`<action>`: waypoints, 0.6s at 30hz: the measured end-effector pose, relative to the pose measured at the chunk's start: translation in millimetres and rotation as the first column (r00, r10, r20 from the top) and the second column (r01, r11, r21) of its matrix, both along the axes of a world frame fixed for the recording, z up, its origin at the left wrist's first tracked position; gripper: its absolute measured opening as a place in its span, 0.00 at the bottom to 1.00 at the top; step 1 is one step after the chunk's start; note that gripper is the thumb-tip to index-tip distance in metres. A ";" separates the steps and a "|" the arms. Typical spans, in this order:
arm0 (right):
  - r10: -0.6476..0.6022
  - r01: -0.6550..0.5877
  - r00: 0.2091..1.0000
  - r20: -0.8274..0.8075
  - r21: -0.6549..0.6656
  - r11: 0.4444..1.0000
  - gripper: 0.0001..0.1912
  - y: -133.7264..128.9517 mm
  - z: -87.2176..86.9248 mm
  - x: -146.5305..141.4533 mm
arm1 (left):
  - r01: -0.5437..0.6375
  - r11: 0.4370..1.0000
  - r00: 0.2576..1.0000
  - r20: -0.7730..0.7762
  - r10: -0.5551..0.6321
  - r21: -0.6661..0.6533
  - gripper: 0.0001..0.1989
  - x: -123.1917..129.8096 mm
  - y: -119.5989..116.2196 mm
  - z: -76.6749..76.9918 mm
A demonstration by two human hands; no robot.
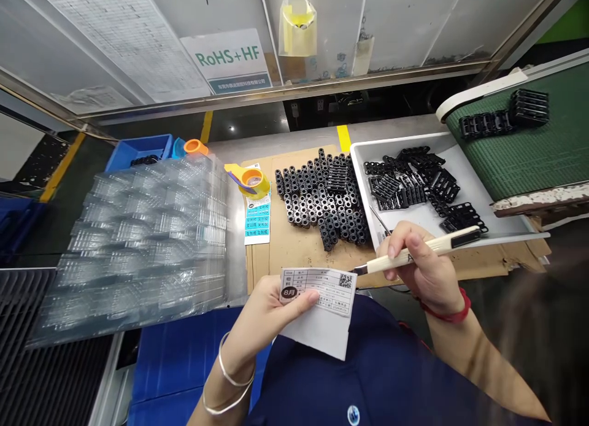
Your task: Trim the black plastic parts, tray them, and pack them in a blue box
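Observation:
Near the front edge of the bench, my left hand (pixel 276 312) is closed on a white card (pixel 317 334) bearing a printed label with a QR code and a dark round sticker. My right hand (pixel 421 263) is closed round a cream-handled tool (pixel 414 255) with a black end; its thin tip lies at the card's upper right corner. A slim metal tool (pixel 380 220) also sticks out from the right fingers. Beyond the hands, many black parts (pixel 317 196) stand in rows on cardboard (pixel 271 263).
Stacked clear plastic trays (pixel 147 242) fill the left side. A yellow tape dispenser (pixel 252 179) rests by a blue label sheet (pixel 257 223). At right are a white bin (pixel 501 229) of black parts and a green conveyor (pixel 519 143). A blue bin (pixel 138 150) stands at the back left.

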State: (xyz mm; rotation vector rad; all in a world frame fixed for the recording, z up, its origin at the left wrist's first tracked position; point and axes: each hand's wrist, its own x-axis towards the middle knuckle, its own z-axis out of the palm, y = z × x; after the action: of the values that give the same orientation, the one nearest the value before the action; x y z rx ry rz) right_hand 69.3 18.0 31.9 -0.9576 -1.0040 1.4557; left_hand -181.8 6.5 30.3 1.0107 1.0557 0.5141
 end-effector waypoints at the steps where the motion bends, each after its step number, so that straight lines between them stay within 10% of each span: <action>1: 0.001 -0.001 1.000 -0.004 0.005 1.000 0.20 0.0 -0.4 0.1 | -0.001 1.000 1.000 0.000 0.001 -0.005 0.15 0.1 -0.2 0.3; 18: 0.002 0.001 0.999 -0.041 0.061 0.998 0.20 -0.2 -5.4 5.2 | 0.038 0.999 0.998 -0.044 -0.038 0.001 0.14 0.2 -0.9 1.3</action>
State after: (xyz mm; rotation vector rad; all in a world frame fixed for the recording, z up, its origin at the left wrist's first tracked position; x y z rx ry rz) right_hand 74.5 17.8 26.5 -0.8803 -1.0128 1.4319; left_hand -181.6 5.6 31.6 1.0458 1.0738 0.4637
